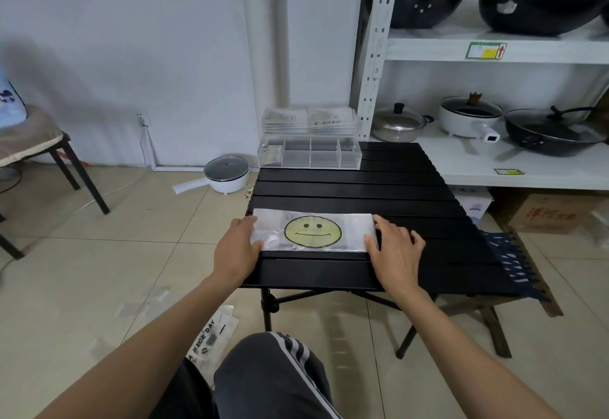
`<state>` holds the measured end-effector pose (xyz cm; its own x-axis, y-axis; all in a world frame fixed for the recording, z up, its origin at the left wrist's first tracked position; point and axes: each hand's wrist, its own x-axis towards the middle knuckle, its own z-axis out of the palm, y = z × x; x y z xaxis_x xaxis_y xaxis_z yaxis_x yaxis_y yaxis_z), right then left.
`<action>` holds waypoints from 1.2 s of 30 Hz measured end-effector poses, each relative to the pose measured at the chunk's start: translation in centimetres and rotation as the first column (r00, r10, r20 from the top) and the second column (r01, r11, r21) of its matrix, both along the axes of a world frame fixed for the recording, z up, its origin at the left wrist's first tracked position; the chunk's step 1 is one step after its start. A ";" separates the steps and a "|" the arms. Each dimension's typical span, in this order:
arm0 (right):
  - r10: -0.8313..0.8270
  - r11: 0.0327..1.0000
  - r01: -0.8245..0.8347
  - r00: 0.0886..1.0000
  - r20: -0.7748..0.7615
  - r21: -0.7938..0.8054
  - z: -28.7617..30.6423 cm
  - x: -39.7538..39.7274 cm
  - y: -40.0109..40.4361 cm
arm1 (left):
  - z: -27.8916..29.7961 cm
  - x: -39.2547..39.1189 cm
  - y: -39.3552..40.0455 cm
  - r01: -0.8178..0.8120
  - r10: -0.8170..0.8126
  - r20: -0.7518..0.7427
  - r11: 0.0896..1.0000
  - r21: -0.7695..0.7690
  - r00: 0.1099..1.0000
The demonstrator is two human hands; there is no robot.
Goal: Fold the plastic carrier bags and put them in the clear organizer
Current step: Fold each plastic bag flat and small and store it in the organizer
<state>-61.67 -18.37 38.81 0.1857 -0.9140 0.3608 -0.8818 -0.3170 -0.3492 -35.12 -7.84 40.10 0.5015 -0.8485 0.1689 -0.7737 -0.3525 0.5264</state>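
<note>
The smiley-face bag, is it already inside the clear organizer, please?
No, the smiley-face bag lies flat on the black table, apart from the clear organizer.

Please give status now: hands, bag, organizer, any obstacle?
Left hand and right hand open, pressing the ends of the bag. Bag flat on table, part folded. Organizer at far edge, path clear.

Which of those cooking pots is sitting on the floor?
The white pot with a glass lid, left of the black table. All the others sit on the shelves.
</note>
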 end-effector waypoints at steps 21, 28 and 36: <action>0.078 0.996 -0.073 0.989 -0.124 0.051 0.6 0.1 0.5 | 0.0 -0.7 -0.9 0.144 -0.181 0.426 0.982 0.120 0.886; 0.206 0.977 -0.211 0.963 -0.175 -0.010 1.7 2.3 0.9 | -0.6 -0.7 -1.2 0.172 -0.194 0.388 0.981 0.090 0.901; 0.172 0.975 -0.141 0.968 -0.182 0.174 0.3 3.1 -0.1 | -1.1 -0.8 -1.5 0.091 -0.149 0.411 0.983 0.159 0.899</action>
